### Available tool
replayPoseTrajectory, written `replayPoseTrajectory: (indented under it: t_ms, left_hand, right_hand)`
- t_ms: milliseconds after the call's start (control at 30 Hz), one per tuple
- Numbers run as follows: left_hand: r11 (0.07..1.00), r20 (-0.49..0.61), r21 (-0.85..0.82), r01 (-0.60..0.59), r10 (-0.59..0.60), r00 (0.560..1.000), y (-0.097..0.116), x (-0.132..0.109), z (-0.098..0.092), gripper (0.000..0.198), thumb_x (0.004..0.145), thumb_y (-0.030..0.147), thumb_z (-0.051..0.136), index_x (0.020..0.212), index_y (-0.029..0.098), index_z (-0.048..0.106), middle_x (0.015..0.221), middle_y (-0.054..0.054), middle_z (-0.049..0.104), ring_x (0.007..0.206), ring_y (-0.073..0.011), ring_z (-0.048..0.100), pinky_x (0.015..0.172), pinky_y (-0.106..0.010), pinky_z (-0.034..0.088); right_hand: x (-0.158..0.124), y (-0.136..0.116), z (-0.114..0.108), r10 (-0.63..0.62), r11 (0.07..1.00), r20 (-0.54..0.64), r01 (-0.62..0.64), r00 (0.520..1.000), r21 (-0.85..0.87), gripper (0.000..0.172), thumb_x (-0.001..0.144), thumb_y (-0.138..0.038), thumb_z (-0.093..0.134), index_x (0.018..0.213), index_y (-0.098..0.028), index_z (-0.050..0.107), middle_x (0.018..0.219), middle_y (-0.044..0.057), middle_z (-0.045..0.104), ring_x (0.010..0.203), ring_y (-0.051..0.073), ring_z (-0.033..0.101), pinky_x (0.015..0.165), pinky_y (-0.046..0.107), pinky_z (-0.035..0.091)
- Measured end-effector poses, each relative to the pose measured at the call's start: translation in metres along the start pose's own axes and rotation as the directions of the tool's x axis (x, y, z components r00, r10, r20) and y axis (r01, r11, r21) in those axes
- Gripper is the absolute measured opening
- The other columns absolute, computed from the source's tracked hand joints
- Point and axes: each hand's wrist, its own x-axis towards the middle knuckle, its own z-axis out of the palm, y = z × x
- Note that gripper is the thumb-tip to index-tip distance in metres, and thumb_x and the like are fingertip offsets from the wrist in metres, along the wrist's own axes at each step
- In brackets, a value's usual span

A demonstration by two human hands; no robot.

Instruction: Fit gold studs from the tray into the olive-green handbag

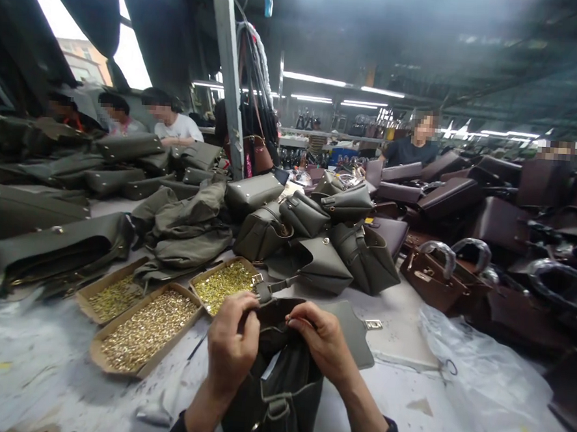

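Both hands worked at the mouth of an olive handbag [278,378] standing on the table [452,408] right in front of the person. Left hand [232,343] was closed in a pinch on the near rim, fingers curled tight; right hand [323,339] pinched the opposite rim, thumb and fingertips pressed together, perhaps on a small fitting too tiny to make out. Just left of the hands sat cardboard trays of brass rivets [147,328]. Beyond them lay a heap of finished olive bags [316,237]. Judging by this, hardware was being seated at the opening; the next move likely needed a steady grip and careful alignment.
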Motion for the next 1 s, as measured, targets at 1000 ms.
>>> replayPoseTrajectory:
  t_ms: [1000]
  left_hand:
    - [0.935,0.712,0.092,-0.342,0.179,0.679,-0.038,0.055,0.004,0.027,0.093,0.033,0.062,0.115,0.016,0.062,0.107,-0.011,0.069,0.099,-0.0226,0.066,0.088,-0.033,0.053]
  right_hand:
    - [0.005,0.022,-0.018,0.021,0.972,-0.022,-0.015,1.0,0.236,0.009,0.09,-0.03,0.064,0.087,-0.023,0.069,0.076,-0.003,0.066,0.073,0.016,0.06,0.071,0.026,0.043]
